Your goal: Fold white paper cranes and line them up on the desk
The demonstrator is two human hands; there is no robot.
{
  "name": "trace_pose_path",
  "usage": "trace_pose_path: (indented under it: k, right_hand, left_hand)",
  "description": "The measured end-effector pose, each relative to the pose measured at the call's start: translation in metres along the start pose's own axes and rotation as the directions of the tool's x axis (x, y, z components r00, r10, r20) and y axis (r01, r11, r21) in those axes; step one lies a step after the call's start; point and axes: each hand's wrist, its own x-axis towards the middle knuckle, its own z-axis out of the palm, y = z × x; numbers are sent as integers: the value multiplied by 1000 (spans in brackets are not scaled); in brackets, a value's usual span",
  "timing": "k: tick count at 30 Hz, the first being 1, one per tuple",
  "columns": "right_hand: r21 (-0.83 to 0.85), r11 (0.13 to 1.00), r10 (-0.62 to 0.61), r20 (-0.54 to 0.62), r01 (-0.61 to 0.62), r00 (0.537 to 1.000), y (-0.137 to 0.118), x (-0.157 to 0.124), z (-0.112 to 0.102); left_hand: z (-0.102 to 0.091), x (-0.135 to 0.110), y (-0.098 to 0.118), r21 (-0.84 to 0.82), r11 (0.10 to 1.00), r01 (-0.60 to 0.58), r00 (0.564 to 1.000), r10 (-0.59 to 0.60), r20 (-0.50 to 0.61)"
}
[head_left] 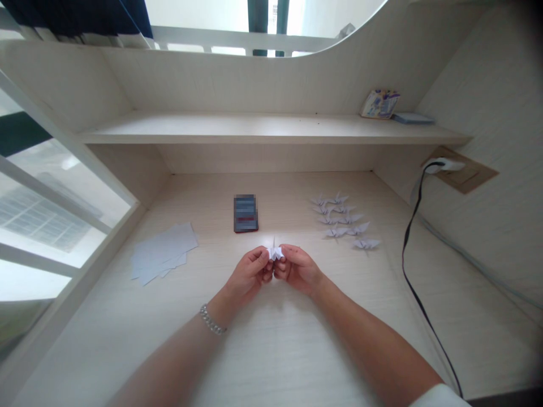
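A small white paper crane (pixel 275 253) is pinched between both hands over the middle of the desk, with a thin point of it standing up. My left hand (pixel 253 268), with a metal chain bracelet on its wrist, grips the left side of the crane. On the other side, the fingers of my right hand (pixel 299 268) close on its right side. Several finished-looking paper cranes (pixel 339 219) stand in rows to the right. A fanned stack of white paper sheets (pixel 164 251) lies at the left.
Behind the hands lies a phone (pixel 245 213) with a blurred screen. A black cable (pixel 406 243) runs from the wall socket (pixel 462 169) down the right side. The shelf (pixel 254 125) above holds a small colourful packet (pixel 380 104) and a flat bluish item (pixel 412 118).
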Motion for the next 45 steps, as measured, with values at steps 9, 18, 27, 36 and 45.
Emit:
trace_pose_path:
  k: [9, 18, 27, 36, 45]
  right_hand:
    - [1, 1000, -17, 20, 17, 1000, 0, 0, 2]
    - [8, 1000, -17, 13, 17, 1000, 1, 1, 1]
    - [3, 1000, -18, 0, 18, 1000, 2, 2, 0]
    - [9, 1000, -11, -5, 11, 1000, 2, 2, 0]
    - [5, 1000, -2, -13, 2, 1000, 2, 1, -1]
  left_hand:
    - [-1, 0, -2, -25, 1000, -17, 1000, 18, 10]
    - [1, 0, -2, -15, 1000, -17, 1000, 17, 3]
    - [1, 0, -3, -28, 999, -30, 999, 29, -14]
    - [1, 1, -3, -30, 999, -32, 999, 31, -35]
    - [-1, 0, -4, -49, 999, -21, 1000, 21, 1]
